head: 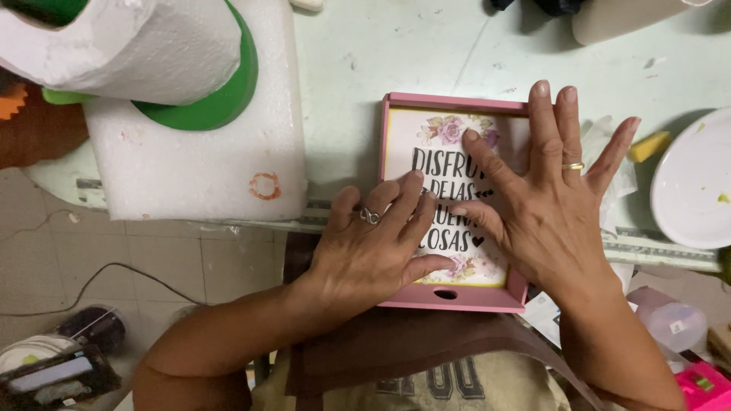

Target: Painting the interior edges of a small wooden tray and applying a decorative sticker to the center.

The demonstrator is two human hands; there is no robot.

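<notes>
A pink wooden box frame (449, 101) lies at the table's front edge, with a white printed sheet (411, 137) inside it showing flowers and dark lettering. My left hand (373, 247) lies flat on the sheet's lower left, fingers spread, a ring on one finger. Across the sheet's right side rests my right hand (552, 202), also flat, its fingers reaching up past the frame's top right corner. Both hands press on the paper; neither grips anything.
A white foam block (205, 152) holding a paper-towel roll (129, 46) on a green base stands at left. A white plate (693, 183) and a yellow piece (649, 146) sit at right. A clear plastic container (674, 320) and a pink item (704, 384) are at lower right. Cables lie on the tiled floor.
</notes>
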